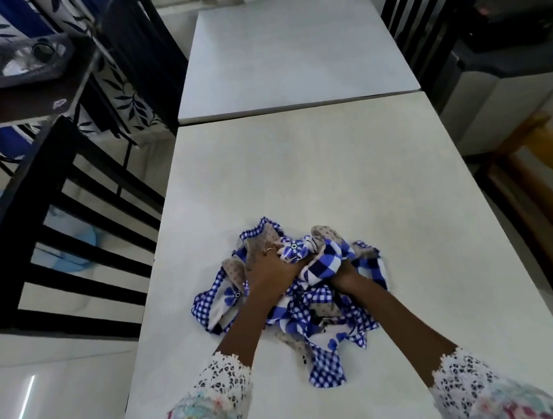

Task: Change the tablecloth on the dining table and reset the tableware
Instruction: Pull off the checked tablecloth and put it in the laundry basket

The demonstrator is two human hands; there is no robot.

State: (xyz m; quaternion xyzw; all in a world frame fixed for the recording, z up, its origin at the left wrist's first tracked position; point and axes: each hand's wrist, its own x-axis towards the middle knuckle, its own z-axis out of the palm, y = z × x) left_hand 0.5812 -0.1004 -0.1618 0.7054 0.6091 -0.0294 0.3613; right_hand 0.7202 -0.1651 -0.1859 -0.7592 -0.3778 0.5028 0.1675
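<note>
A person's two hands gather a crumpled blue-and-white checked tablecloth (316,294) into a heap on the near part of a bare white dining table (349,166). The left hand (266,272), a ring on one finger, presses down into the bunched fabric with its fingers curled around a fold of it. The right hand (339,276) is largely buried under the cloth; its fingers cannot be seen, so whether it grips the fabric cannot be told. Both forearms reach forward from white lace cuffs (223,377) on patterned sleeves. The cloth shows gingham borders, larger navy checks and blue flower motifs, and its loose ends trail toward the table's near edge. A second white table (285,53) butts against the far end of the first. Dark slatted chairs stand on either side: one (45,215) at near left, another (143,52) at far left, a third (434,2) at far right. At upper left, a grey tray (27,63) holding glassware rests on a dark side table (14,101), in front of a leaf-print curtain (117,96).
</note>
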